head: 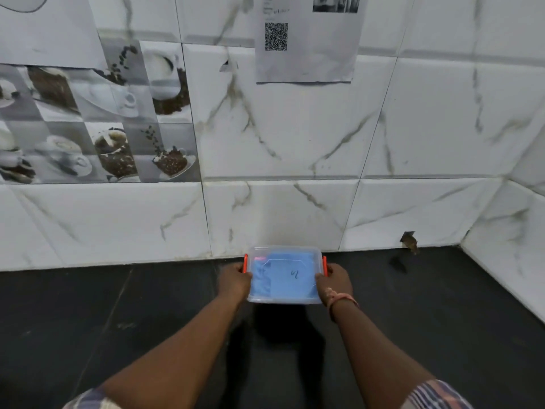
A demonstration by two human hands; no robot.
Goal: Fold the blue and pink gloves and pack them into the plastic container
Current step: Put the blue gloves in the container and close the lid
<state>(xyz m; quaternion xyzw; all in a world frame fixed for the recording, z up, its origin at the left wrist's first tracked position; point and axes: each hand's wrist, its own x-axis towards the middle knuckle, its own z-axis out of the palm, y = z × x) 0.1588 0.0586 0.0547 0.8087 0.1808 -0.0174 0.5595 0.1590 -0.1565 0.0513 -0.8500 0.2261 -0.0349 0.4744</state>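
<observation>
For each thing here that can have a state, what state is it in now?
plastic container: lid on, held at both ends
blue glove: folded, inside the container
pink glove: inside, mostly hidden
orange clips: down against the sides
left hand: gripping the left end
right hand: gripping the right end

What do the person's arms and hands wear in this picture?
Both forearms are bare. Short checked sleeves in pale blue, pink and white show at the bottom edge. The right wrist carries a thin pink-orange thread band. The left hand and right hand wear no gloves or rings that I can see.
</observation>
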